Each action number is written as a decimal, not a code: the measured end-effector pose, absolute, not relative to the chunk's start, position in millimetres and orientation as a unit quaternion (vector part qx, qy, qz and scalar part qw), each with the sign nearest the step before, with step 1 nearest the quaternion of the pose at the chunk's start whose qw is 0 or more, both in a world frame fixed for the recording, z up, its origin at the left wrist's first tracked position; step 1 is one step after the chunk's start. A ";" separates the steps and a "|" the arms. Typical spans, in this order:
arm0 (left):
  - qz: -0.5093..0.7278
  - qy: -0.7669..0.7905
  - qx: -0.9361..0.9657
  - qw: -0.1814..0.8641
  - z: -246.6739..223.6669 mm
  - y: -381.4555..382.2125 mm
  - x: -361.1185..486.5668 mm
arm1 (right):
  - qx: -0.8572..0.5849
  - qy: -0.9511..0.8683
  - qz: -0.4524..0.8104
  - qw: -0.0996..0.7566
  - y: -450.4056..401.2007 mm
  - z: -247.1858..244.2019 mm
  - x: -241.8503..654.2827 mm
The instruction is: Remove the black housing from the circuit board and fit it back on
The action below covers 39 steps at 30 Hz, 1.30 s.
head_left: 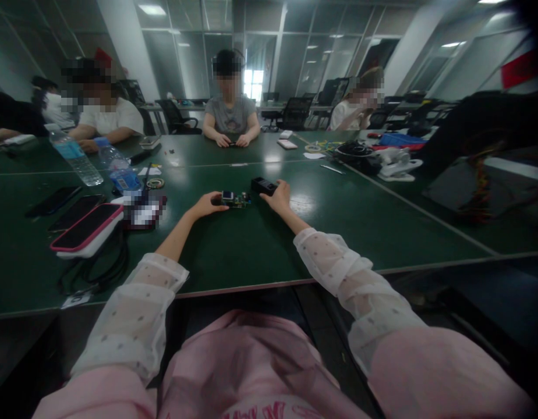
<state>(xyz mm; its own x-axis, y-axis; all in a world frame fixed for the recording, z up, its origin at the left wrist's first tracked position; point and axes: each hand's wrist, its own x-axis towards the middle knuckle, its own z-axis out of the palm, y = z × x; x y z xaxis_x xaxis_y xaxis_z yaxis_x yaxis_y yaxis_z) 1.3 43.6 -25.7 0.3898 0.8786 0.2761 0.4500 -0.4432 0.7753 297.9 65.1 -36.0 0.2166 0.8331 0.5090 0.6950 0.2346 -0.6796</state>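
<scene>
Between the thumb and fingers of my left hand point(209, 205) is a small circuit board point(239, 202) with a little square screen at its left end. It is low over the green table point(251, 250) or resting on it; I cannot tell which. My right hand point(278, 198) is closed around the right end of a black rectangular case point(262, 185). The case lies tilted, its left end pointing away from me. A narrow gap separates the board from the case.
On the left are a pink-edged phone point(89, 226), dark phones point(77, 210), black cables point(98, 262) and two plastic bottles point(79, 157), point(120, 169). Far right lie a black pouch point(356, 151) and a white object point(395, 164). A person point(231, 110) sits opposite, hands on the table.
</scene>
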 end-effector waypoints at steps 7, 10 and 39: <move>0.349 0.431 0.773 0.308 -25.0 42.4 1.9 | -0.615 -0.606 0.061 0.501 61.5 -35.1 293.9; 0.348 0.433 0.772 0.309 -25.4 42.5 2.1 | -0.615 -0.606 0.053 0.502 62.9 -36.9 294.1; 0.336 0.441 0.775 0.303 -22.9 39.5 3.1 | -0.336 -0.735 0.311 0.501 54.4 -13.9 274.7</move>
